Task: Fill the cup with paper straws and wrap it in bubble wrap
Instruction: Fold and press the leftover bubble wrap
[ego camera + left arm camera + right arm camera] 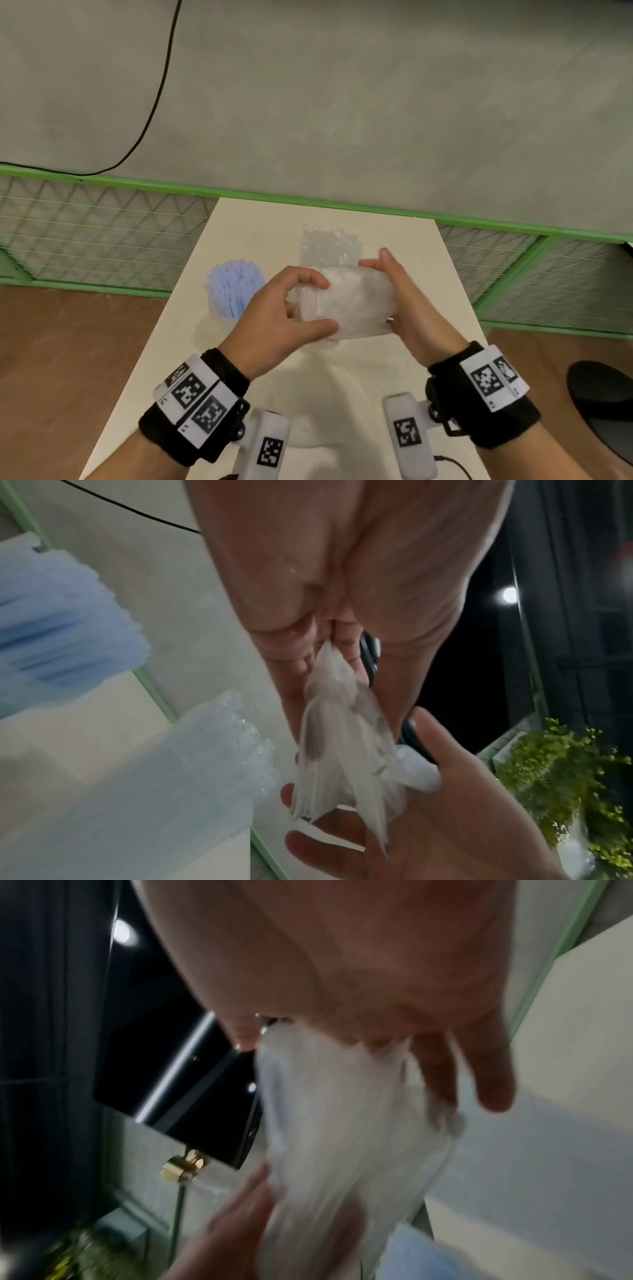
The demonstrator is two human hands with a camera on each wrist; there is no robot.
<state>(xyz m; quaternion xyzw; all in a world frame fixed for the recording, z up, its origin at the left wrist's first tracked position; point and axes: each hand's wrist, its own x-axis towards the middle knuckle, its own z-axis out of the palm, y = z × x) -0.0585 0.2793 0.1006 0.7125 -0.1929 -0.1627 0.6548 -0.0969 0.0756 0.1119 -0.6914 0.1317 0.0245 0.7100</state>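
In the head view a cup wrapped in white bubble wrap [346, 301] lies sideways in the air above the cream table [260, 233]. My left hand [325, 305] grips its left end, thumb below and fingers above. My right hand [390, 291] holds the right end, fingers curled over the far side. The cup itself and what it holds are hidden by the wrap. The left wrist view shows the bunched wrap [346, 750] between both hands. In the blurred right wrist view the wrap [342, 1123] sits under my fingers [486, 1074]. A bunch of blue and white paper straws [236, 291] stands upright to the left.
A flat sheet of clear bubble wrap [330, 246] lies on the table just behind the hands. A green mesh fence [102, 233] runs behind the table, with a black cable [161, 85] on the grey floor beyond. A black seat [603, 404] is at the right.
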